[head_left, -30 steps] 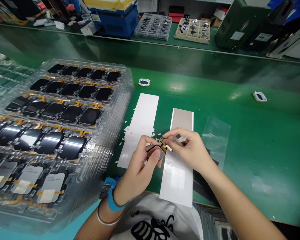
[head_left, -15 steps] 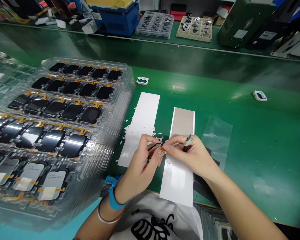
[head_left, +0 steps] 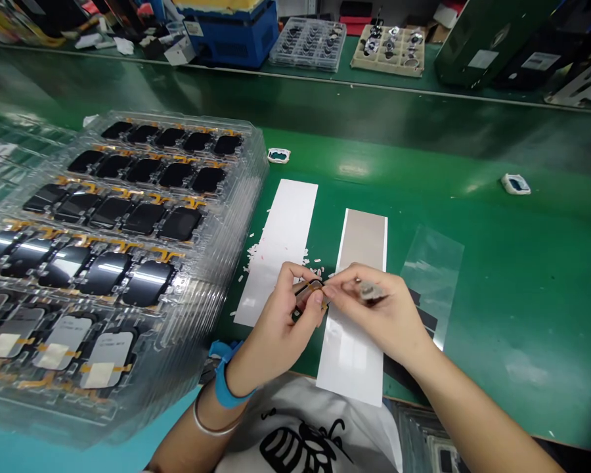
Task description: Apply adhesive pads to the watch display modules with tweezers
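My left hand [head_left: 288, 322] is closed around a small watch display [head_left: 303, 292] with a dark edge and orange flex cable, much of it hidden by the fingers. At the display's right edge, my right hand [head_left: 374, 302] pinches with thumb and index finger; what lies between those fingertips is too small to make out. A pale, blurred covering [head_left: 371, 290] shows on one of its curled fingers. Both hands meet above the gap between a white strip sheet [head_left: 290, 223] and a grey-and-white strip sheet [head_left: 364, 236].
Stacked clear plastic trays [head_left: 246, 171] of black displays stand at left. Small white scraps [head_left: 253, 253] lie around the left sheet. Clear film [head_left: 436, 263] overlaps dark strips on the right. Two small white frames [head_left: 278, 156] sit farther back, below a shelf with a blue box [head_left: 236, 36].
The display in my left hand has tilted, showing more of its surface. My right hand's curled fingers have shifted, and the dark tip seen there earlier no longer shows.
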The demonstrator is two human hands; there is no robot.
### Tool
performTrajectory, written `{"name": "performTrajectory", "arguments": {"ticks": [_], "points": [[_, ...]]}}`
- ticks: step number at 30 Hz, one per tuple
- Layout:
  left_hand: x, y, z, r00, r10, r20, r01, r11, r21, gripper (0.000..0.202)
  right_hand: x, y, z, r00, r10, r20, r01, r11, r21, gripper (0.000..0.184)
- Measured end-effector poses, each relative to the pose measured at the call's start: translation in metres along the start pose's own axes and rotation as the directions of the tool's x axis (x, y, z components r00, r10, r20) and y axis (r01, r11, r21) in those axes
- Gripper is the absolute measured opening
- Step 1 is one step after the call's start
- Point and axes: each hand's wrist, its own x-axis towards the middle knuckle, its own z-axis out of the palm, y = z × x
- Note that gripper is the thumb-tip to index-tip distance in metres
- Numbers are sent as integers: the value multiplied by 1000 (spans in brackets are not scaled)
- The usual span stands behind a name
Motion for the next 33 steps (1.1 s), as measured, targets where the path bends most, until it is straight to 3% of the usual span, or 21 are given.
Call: {"name": "performTrajectory", "arguments": {"ticks": [4,6,11,14,20,24,27,31,33], "points": [[-1,8,2,998,28,58,-38,983,180,11,-5,0,-27,972,-161,-172,132,977,-168,32],[-2,13,6,989,48,140,-92,940,329,11,-10,4,-39,941,-195,-277,125,960,-251,40],[-1,18,25,935,147,324,-329,705,629,11,-16,29,-44,909,-6,-416,-5,1000,-25,29],[4,14,32,914,125,385,-382,581,718,10,-15,40,-37,897,26,-441,-12,999,36,29],[10,7,34,896,114,429,-425,497,757,16,-11,41,-31,902,100,-421,-45,989,139,29],[12,10,35,911,106,398,-394,509,766,23,-9,39,-36,909,143,-391,-66,977,205,28],[13,12,35,934,104,340,-335,583,740,19,-11,34,-42,905,110,-411,5,963,269,23],[11,13,32,983,120,142,-177,832,526,8,-22,18,-47,889,-114,-443,198,969,147,4],[8,13,30,999,41,21,-45,959,278,9,-31,10,-46,872,-335,-358,325,941,-89,16]]}}
